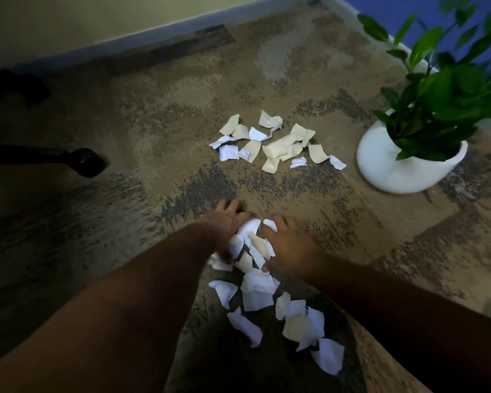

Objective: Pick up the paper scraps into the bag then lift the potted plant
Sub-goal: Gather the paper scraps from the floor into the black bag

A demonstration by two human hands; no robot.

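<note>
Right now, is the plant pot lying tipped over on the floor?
No, the white plant pot stands upright on the carpet, right of the far paper scraps.

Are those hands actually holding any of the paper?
Both the left hand and right hand press in on the near paper scraps from either side, scooping; a firm grip cannot be told.

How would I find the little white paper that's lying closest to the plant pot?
Start at the big white pot with the green plant, on the right side of the carpet. Look just left of it, to the far pile of paper scraps beyond both hands. The scrap closest to the pot is at that pile's right edge: bluish white, while the pieces beside it are cream.
</note>
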